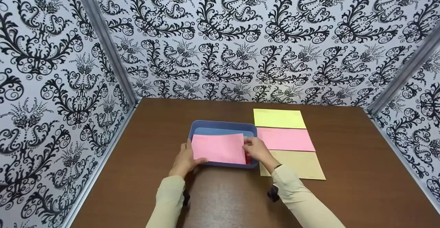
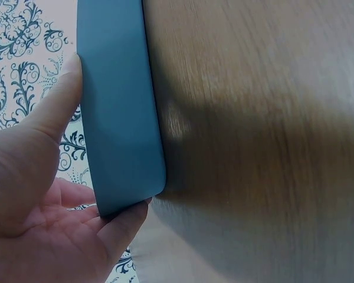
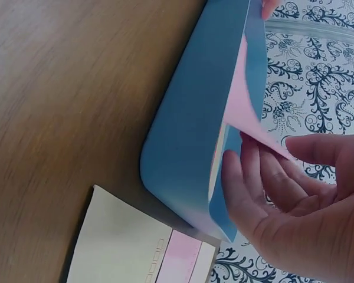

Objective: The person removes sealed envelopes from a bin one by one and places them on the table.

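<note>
Right hand (image 1: 256, 149) pinches the pink envelope (image 1: 218, 148) at its right short edge. The envelope's long axis runs left-right across the blue tray (image 1: 223, 125); left hand (image 1: 183, 159) grips the tray's left end.

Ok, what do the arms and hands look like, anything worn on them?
Long cream sleeves on both sides. The left hand and right hand wear no gloves. A thin dark band shows at the right sleeve's end; a dark lump shows beside each sleeve.
</note>
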The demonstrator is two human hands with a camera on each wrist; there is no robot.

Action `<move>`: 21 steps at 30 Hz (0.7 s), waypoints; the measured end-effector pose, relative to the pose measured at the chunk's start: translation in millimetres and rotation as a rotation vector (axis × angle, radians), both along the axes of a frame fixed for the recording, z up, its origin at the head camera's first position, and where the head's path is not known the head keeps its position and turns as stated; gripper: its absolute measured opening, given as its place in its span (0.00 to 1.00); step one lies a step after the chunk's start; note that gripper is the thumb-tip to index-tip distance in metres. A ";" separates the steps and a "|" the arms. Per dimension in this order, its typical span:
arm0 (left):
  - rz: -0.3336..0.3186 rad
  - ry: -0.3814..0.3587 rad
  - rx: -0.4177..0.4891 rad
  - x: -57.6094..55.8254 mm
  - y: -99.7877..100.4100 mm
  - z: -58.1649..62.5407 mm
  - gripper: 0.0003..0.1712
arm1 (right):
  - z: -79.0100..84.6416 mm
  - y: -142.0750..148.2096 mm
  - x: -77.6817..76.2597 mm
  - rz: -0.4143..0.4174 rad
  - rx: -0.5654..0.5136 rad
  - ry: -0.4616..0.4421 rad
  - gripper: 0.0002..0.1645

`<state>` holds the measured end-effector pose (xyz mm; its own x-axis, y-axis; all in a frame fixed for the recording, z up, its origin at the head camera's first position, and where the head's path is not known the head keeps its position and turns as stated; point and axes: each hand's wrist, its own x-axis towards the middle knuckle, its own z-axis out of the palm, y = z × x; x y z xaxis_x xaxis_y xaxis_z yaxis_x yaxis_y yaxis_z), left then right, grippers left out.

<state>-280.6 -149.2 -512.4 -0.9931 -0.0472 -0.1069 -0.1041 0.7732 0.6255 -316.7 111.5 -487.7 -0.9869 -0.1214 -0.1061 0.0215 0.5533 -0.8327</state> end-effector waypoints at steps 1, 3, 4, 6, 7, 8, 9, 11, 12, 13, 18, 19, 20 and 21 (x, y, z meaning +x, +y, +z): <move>-0.001 -0.001 0.004 0.0 0.0 0.0 0.69 | -1.3 0.0 0.3 0.005 0.006 0.002 0.18; -0.004 -0.002 0.009 -0.3 0.0 -0.1 0.69 | -3.3 -0.1 1.4 0.016 0.012 0.004 0.15; -0.005 -0.001 0.010 -0.5 -0.2 -0.3 0.69 | -4.0 -0.2 1.9 0.020 0.010 0.006 0.14; -0.009 0.002 0.011 -0.9 -0.6 -0.8 0.69 | -5.6 -0.6 2.5 0.029 0.012 0.008 0.12; -0.011 0.006 0.011 -1.2 -0.8 -0.9 0.69 | -5.9 -0.5 2.7 0.032 0.016 0.012 0.11; -0.012 0.008 0.010 -1.4 -1.0 -1.0 0.69 | -5.9 -0.4 2.9 0.037 0.019 0.018 0.10; -0.012 0.010 0.010 -1.4 -1.2 -1.1 0.69 | -5.7 -0.3 3.2 0.039 0.018 0.016 0.10; -0.013 0.011 0.009 -1.4 -1.6 -1.2 0.70 | -5.9 -0.2 3.7 0.039 0.014 0.011 0.10; -0.013 0.011 0.009 -1.4 -1.7 -1.1 0.70 | -5.7 -0.1 4.1 0.039 0.009 0.006 0.10; -0.014 0.011 0.008 -1.4 -1.8 -1.1 0.70 | -5.6 0.0 4.5 0.039 0.004 0.004 0.11; -0.020 0.014 0.003 -1.3 -1.7 -1.8 0.69 | -6.8 0.9 6.9 0.039 -0.022 -0.022 0.13; -0.020 0.014 0.002 -1.2 -1.5 -1.8 0.69 | -7.3 1.4 7.4 0.043 -0.019 -0.020 0.12; -0.019 0.013 0.003 -1.1 -1.5 -1.7 0.69 | -7.8 1.8 7.8 0.045 -0.019 -0.020 0.12; -0.017 0.013 0.003 -1.0 -1.4 -1.6 0.69 | -8.4 2.3 8.3 0.049 -0.017 -0.019 0.12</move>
<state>-281.5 -150.6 -514.0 -0.9951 -0.0299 -0.0944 -0.0829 0.7728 0.6292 -308.4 113.7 -496.1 -0.9775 -0.1718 -0.1226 0.0106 0.5400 -0.8416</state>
